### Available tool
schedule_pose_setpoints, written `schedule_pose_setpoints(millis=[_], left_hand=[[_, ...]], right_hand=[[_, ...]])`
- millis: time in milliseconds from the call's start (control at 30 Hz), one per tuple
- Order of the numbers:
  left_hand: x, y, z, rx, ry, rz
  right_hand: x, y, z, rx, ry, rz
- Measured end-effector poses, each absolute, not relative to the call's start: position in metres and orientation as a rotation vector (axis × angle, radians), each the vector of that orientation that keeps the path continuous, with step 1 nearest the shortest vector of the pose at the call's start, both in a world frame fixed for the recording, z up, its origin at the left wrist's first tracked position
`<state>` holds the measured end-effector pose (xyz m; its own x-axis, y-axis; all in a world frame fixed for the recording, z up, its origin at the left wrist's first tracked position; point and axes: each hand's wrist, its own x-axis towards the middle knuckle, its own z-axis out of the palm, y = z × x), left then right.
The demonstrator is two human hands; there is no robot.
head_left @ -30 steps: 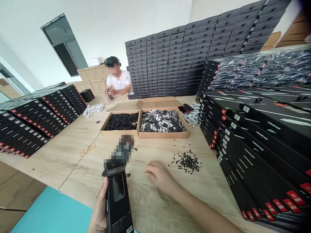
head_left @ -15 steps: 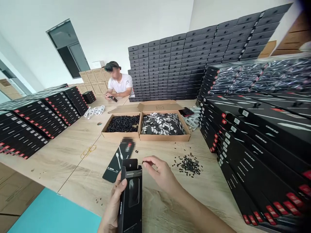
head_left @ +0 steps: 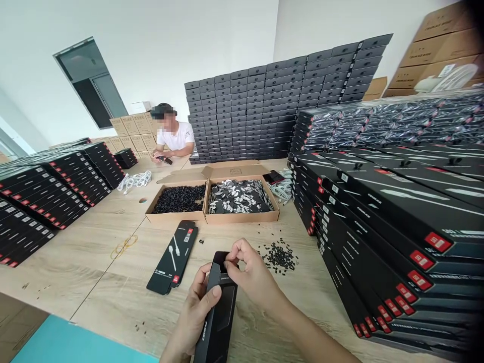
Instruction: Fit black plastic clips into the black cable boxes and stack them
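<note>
My left hand (head_left: 194, 307) is wrapped around a tall black packaging box (head_left: 216, 330) with a dark window in its front. The top of this box is open, its flap standing up. At that opening is my right hand (head_left: 254, 275), thumb and fingers pinched together; what they hold, if anything, is hidden. Left of the box lies a flattened black carton (head_left: 173, 257) printed with white cables. Beside the carton sits a small black ring-like piece (head_left: 201, 241). A scattered pile of tiny black pieces (head_left: 280, 256) lies on the table to the right of my right hand.
Behind my hands stand an open cardboard box of small black parts (head_left: 151, 216) and another of black-and-white pieces (head_left: 242, 217). Tall black box stacks rise at left (head_left: 81, 176) and right (head_left: 340, 242). Rubber bands (head_left: 124, 246) lie at left. A co-worker (head_left: 174, 136) sits across the table.
My right hand has moved onto the open top of the box, where it was just beside it with a small dark piece in its fingertips. The camera view has shifted right.
</note>
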<state>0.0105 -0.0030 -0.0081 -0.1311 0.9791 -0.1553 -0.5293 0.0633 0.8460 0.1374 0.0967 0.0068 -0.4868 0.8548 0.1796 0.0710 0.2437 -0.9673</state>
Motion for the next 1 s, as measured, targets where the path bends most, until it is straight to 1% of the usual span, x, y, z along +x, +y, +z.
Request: schedule_pose_setpoints(millis=[167, 267, 333, 433, 467, 533, 667, 833, 933, 1000], left_hand=[[0.012, -0.003, -0.01, 0.872, 1.102, 1.385], [0.013, -0.002, -0.016, 0.837, 1.078, 1.425], [0.013, -0.001, -0.021, 0.752, 1.018, 1.458], [0.015, 0.0, -0.026, 0.7, 0.977, 1.483], [0.015, 0.001, -0.027, 0.7, 0.969, 1.486], [0.016, 0.002, -0.028, 0.693, 0.942, 1.485], [0.019, 0.003, -0.027, 0.633, 0.879, 1.484], [0.026, 0.005, -0.031, 0.581, 0.882, 1.508], [0.024, 0.003, -0.041, 0.56, 1.111, 1.561], [0.015, 0.002, -0.047, 0.607, 1.438, 1.641]], right_hand=[[0.136, 0.095, 0.009, -0.915, -1.792, 1.258], [0.14, 0.098, 0.008, -0.899, -1.795, 1.285], [0.145, 0.103, 0.008, -0.828, -1.807, 1.423], [0.155, 0.112, 0.008, -0.685, -1.821, 1.711], [0.158, 0.114, 0.008, -0.668, -1.815, 1.754], [0.161, 0.116, 0.008, -0.715, -1.82, 1.705], [0.158, 0.111, 0.01, -0.852, -1.89, 1.419], [0.15, 0.103, 0.008, -0.936, -1.87, 1.211], [0.156, 0.096, 0.003, -1.05, -1.711, 1.085], [0.166, 0.089, -0.004, -1.001, -1.602, 1.189]])
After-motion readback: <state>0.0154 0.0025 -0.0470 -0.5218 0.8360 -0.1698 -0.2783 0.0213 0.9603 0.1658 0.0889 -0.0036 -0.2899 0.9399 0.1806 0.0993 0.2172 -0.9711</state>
